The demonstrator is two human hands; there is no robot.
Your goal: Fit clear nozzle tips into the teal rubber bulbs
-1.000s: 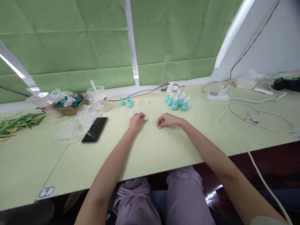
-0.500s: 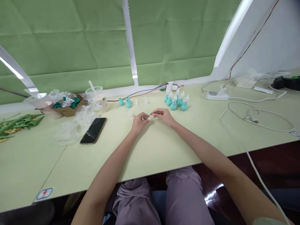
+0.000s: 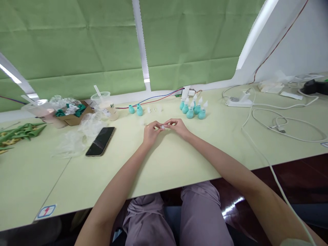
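My left hand (image 3: 150, 131) and my right hand (image 3: 177, 125) meet over the middle of the pale green table (image 3: 164, 160). Both pinch one small white plastic piece (image 3: 163, 127) between their fingertips. Behind them stand two teal bulbs (image 3: 135, 110) and a few loose clear caps (image 3: 153, 110). To the right of those is a cluster of teal bulbs with white tips (image 3: 193, 109).
A black phone (image 3: 100, 141) lies to the left beside crumpled clear plastic (image 3: 77, 136). A cardboard box (image 3: 74, 114), two drink cups (image 3: 105, 104) and green stems (image 3: 17, 133) are further left. A power strip (image 3: 237, 100) and white cables (image 3: 276, 123) cover the right side.
My right hand moved left from the table to meet my left hand, and both now pinch the small white piece. The view shifted slightly.
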